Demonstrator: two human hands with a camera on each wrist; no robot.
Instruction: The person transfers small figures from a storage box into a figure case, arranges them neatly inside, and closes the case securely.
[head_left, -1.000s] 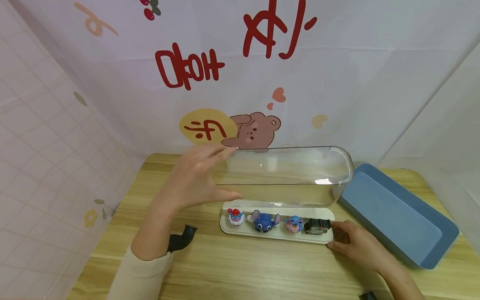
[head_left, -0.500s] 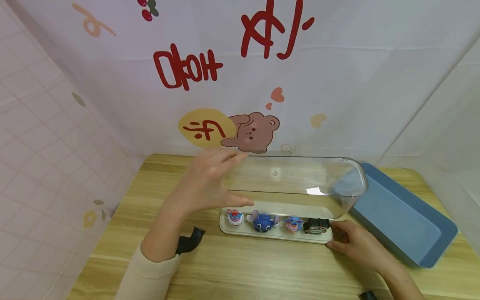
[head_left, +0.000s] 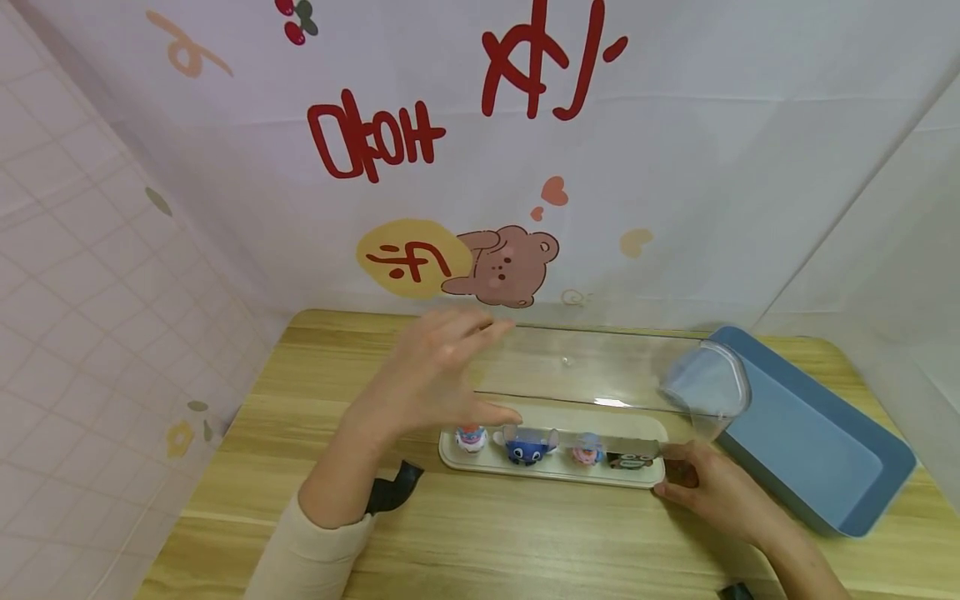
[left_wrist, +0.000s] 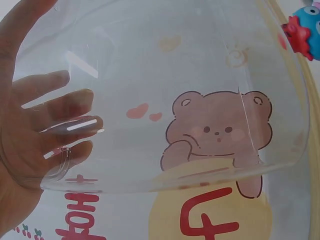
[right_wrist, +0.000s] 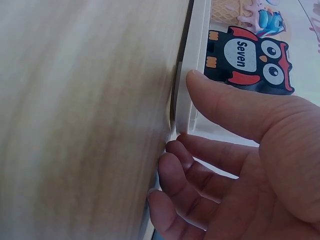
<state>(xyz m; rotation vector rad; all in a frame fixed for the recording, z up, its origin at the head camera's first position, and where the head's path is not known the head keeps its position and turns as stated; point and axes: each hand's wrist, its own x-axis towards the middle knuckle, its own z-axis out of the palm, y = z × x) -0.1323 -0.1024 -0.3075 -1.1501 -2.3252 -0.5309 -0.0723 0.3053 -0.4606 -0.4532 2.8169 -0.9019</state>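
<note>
Holding the cover: left hand gripped the clear cover's left end, thumb in front, fingers seen through the plastic; cover tilted low over the white tray.
Right grip: right hand pinched the tray's right end, thumb on the rim, fingers beneath.
Tray: lay on the wooden surface, carrying four small figures.
Hard to make out: owl figure partly behind the cover's edge; red-and-white figure partly hidden by the thumb.
Cut off: blue lid blurred through the cover's right end.
</note>
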